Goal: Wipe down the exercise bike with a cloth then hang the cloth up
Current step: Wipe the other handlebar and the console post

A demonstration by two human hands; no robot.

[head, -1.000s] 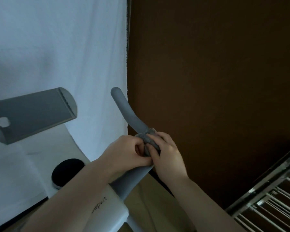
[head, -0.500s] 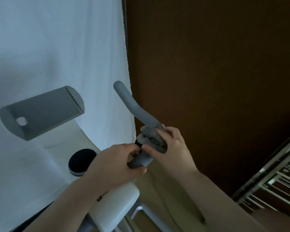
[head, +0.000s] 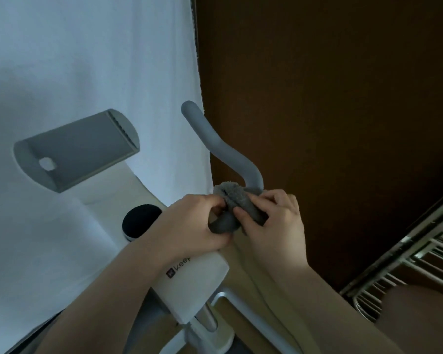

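Dark wall [head: 330,98] stands just right of the handlebar [head: 223,149]; its left is open.

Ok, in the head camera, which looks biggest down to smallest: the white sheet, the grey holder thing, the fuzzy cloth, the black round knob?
1. White sheet, by far the largest.
2. Grey holder.
3. Fuzzy cloth and black round knob: too alike to rank, since both hands cover part of the cloth and the left hand hides part of the knob.

You are looking through a single camera worn on your head, facing forward and down, sitting close over your left hand [head: 189,226] and right hand [head: 274,221] at the bike's handlebar [head: 215,141]; the dim surroundings are probably distorted by the wide angle.
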